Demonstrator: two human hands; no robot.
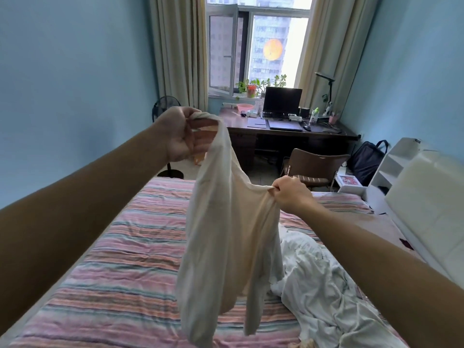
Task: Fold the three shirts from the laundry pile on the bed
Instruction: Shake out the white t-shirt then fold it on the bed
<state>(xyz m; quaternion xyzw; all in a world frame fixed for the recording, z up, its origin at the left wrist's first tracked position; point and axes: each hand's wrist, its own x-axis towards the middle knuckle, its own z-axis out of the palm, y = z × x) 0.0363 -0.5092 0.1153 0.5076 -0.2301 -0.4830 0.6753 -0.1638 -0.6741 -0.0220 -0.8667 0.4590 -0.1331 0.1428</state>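
left hand (pixel 179 133): we pinch the one cream shirt (pixel 226 234)
right hand (pixel 291 194): grips same shirt
bed (pixel 113 259): one white laundry pile (pixel 319 277)

Home bedroom: striped bed (pixel 120 247), desk (pixel 288 131), curtained window (pixel 258 46).

Walls (pixel 62 59): pale blue. Window (pixel 258 46): far end, one pane swung open, grey daylight, tower blocks beyond. Curtains (pixel 179 51): beige, drawn to both sides. Plants (pixel 253 87) on the sill. Bench (pixel 288 129): dark wood, under the window, with laptop (pixel 282 102) and lamp (pixel 326 94). Chair (pixel 316 167): brown, before it. Fan (pixel 165 106): left corner. Bag (pixel 367 162): black, right. Headboard (pixel 426 197): white.
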